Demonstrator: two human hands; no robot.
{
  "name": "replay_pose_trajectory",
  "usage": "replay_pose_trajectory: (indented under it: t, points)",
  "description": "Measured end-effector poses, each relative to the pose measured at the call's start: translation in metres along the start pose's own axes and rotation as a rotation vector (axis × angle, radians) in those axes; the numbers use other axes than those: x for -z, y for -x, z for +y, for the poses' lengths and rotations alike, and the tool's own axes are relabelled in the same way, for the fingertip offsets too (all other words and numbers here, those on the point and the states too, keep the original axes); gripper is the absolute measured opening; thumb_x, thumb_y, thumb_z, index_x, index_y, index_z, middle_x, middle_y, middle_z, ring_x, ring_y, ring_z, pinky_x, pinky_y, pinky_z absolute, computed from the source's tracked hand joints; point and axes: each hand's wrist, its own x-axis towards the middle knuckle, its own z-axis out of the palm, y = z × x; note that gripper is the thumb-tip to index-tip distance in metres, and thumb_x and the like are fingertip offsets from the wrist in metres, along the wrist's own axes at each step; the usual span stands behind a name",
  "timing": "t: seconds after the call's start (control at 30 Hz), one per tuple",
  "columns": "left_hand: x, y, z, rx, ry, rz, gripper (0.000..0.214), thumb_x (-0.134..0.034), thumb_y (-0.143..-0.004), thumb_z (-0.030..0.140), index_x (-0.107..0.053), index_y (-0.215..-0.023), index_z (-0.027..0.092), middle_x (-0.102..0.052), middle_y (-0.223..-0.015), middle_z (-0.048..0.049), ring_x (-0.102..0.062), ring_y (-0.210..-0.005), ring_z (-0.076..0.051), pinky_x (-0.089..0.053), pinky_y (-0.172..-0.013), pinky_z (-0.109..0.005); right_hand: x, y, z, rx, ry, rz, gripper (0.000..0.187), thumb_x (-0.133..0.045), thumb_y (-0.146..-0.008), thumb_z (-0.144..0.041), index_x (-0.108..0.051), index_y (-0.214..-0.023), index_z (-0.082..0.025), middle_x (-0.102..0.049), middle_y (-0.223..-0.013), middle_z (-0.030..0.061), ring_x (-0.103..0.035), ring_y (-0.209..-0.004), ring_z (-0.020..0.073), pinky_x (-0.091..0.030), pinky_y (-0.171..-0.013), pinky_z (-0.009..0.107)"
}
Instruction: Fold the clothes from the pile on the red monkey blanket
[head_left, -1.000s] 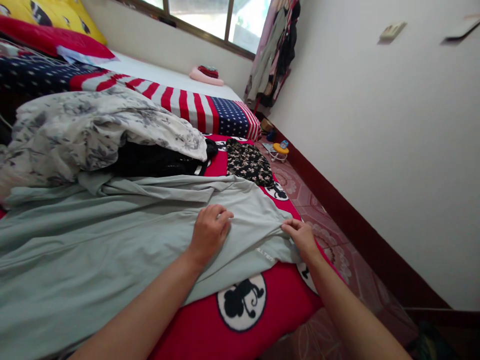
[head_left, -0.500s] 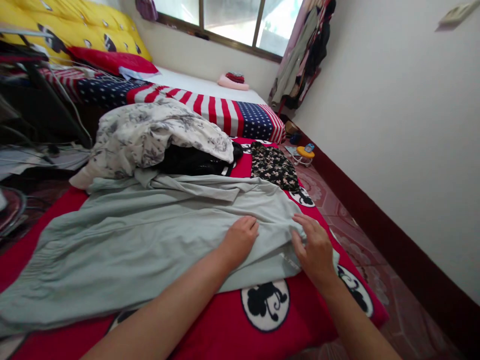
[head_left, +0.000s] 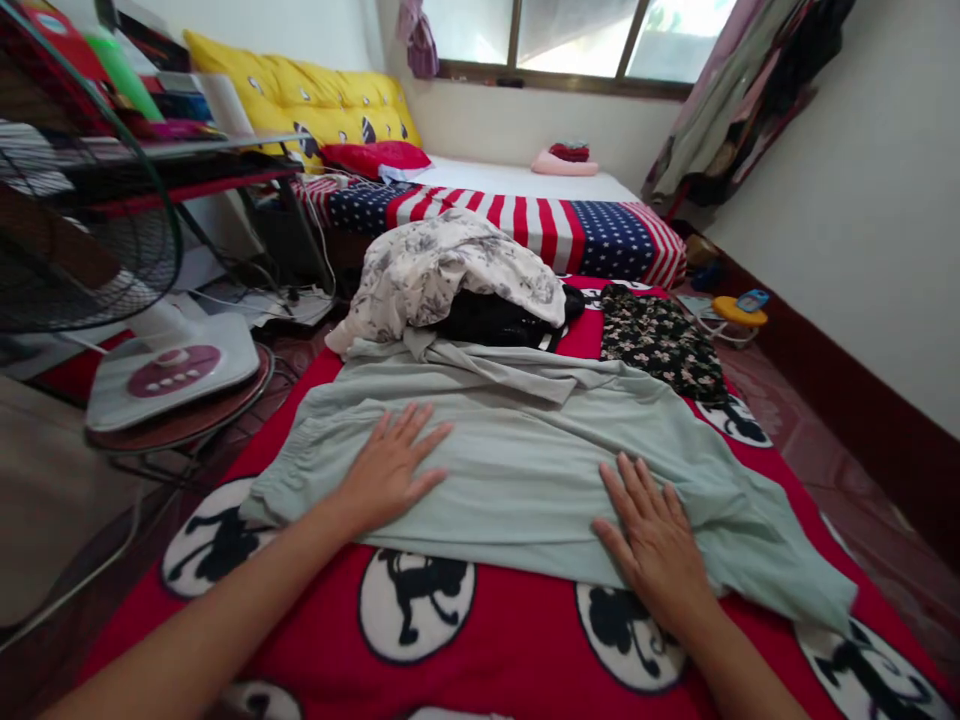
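Note:
A pale green garment lies spread across a red blanket printed with black-and-white cartoon circles. My left hand lies flat on the garment's left part, fingers spread. My right hand rests flat on its lower right part, fingers stretched out. Neither hand holds anything. Behind the garment sits a heap of a white floral cloth over a black garment. A dark flowered piece lies to the right of the heap.
An electric fan with its white base stands on a low round stool at the left. A mattress with a stars-and-stripes cover lies behind. Yellow and red pillows sit at the back left. Clothes hang by the right wall.
My hands were bunched near the garment's right edge, the right pinching the cloth; now both lie flat and apart on it. The view has swung left, showing the fan.

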Motion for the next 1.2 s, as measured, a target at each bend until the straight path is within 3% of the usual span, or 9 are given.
replay_pose_trajectory:
  t: [0.13, 0.23, 0.37, 0.5, 0.6, 0.83, 1.0, 1.13, 1.2]
  points:
    - [0.007, 0.027, -0.063, 0.039, -0.070, -0.004, 0.058, -0.039, -0.096, 0.048, -0.033, -0.150, 0.026, -0.026, -0.159, -0.0100, -0.017, -0.147, -0.031, -0.022, -0.116, -0.056, 0.003, 0.001, -0.001, 0.014, -0.024, -0.017, 0.062, -0.039, -0.097, -0.040, -0.018, -0.155, -0.026, -0.026, -0.159, 0.0090, -0.020, -0.147, 0.0285, -0.026, -0.113, 0.055]
    - [0.013, 0.035, -0.077, 0.028, -0.052, 0.030, 0.053, -0.039, -0.097, 0.043, -0.040, -0.146, 0.023, -0.030, -0.157, -0.0109, -0.020, -0.147, -0.031, -0.024, -0.115, -0.055, 0.011, 0.005, 0.008, 0.119, -0.084, -0.046, 0.067, -0.043, -0.095, -0.042, -0.018, -0.155, -0.023, -0.025, -0.159, 0.0112, -0.021, -0.146, 0.0292, -0.026, -0.113, 0.056]
    - [0.030, 0.053, -0.068, -0.160, 0.091, 0.060, 0.042, -0.048, -0.093, 0.038, -0.057, -0.132, 0.025, -0.043, -0.150, -0.0080, -0.031, -0.143, -0.028, -0.025, -0.117, -0.052, 0.035, 0.024, 0.035, 0.361, -0.164, -0.132, 0.077, -0.055, -0.088, -0.045, -0.022, -0.154, -0.023, -0.030, -0.157, 0.0111, -0.022, -0.146, 0.0305, -0.017, -0.116, 0.058]
    - [0.043, 0.080, -0.055, -0.293, 0.147, -0.081, 0.060, -0.060, -0.084, 0.030, -0.045, -0.142, 0.032, -0.042, -0.152, -0.0030, -0.037, -0.140, -0.027, -0.027, -0.118, -0.049, 0.047, 0.042, 0.061, 0.378, -0.122, -0.150, 0.068, -0.053, -0.087, -0.028, -0.030, -0.151, -0.026, -0.033, -0.156, 0.0082, -0.023, -0.146, 0.0296, -0.015, -0.116, 0.059]
    - [0.041, 0.086, -0.051, -0.249, 0.137, -0.108, 0.072, -0.051, -0.077, 0.011, -0.041, -0.145, 0.034, -0.036, -0.155, -0.0007, -0.037, -0.140, -0.027, -0.028, -0.117, -0.050, 0.036, 0.038, 0.070, 0.294, -0.110, -0.072, 0.064, -0.046, -0.085, -0.012, -0.040, -0.146, -0.028, -0.031, -0.157, 0.0069, -0.028, -0.144, 0.0278, -0.029, -0.112, 0.054]
    - [0.048, 0.069, -0.056, -0.133, 0.204, -0.171, 0.079, -0.035, -0.065, -0.004, -0.062, -0.126, 0.038, -0.061, -0.134, 0.0071, -0.055, -0.126, -0.020, -0.045, -0.107, -0.039, 0.034, 0.009, 0.071, 0.189, -0.236, -0.032, 0.065, -0.037, -0.076, -0.002, -0.062, -0.129, -0.031, -0.059, -0.136, 0.0001, -0.056, -0.122, 0.0217, -0.049, -0.098, 0.042]
    - [0.062, 0.090, -0.050, -0.142, 0.291, -0.287, 0.075, -0.041, -0.062, 0.001, -0.065, -0.121, 0.041, -0.065, -0.128, 0.0075, -0.062, -0.118, -0.022, -0.048, -0.104, -0.037, 0.058, 0.035, 0.076, 0.208, -0.219, -0.112, 0.069, -0.039, -0.072, -0.004, -0.063, -0.125, -0.041, -0.065, -0.128, -0.0062, -0.065, -0.111, 0.0217, -0.056, -0.089, 0.038]
    - [0.082, 0.106, -0.034, -0.104, 0.360, -0.383, 0.069, -0.046, -0.064, 0.003, -0.068, -0.118, 0.040, -0.065, -0.128, 0.0076, -0.061, -0.119, -0.020, -0.047, -0.105, -0.035, 0.060, 0.062, 0.078, 0.360, -0.230, -0.160, 0.074, -0.042, -0.066, -0.005, -0.062, -0.126, -0.044, -0.066, -0.125, -0.0077, -0.067, -0.106, 0.0203, -0.059, -0.079, 0.034]
    - [0.102, 0.105, -0.026, -0.048, 0.362, -0.458, 0.060, -0.056, -0.068, 0.009, -0.068, -0.118, 0.039, -0.060, -0.135, 0.0053, -0.058, -0.123, -0.023, -0.046, -0.105, -0.035, 0.061, 0.069, 0.080, 0.275, -0.259, -0.036, 0.061, -0.047, -0.066, -0.013, -0.069, -0.116, -0.040, -0.070, -0.119, -0.0025, -0.069, -0.102, 0.0237, -0.059, -0.078, 0.037]
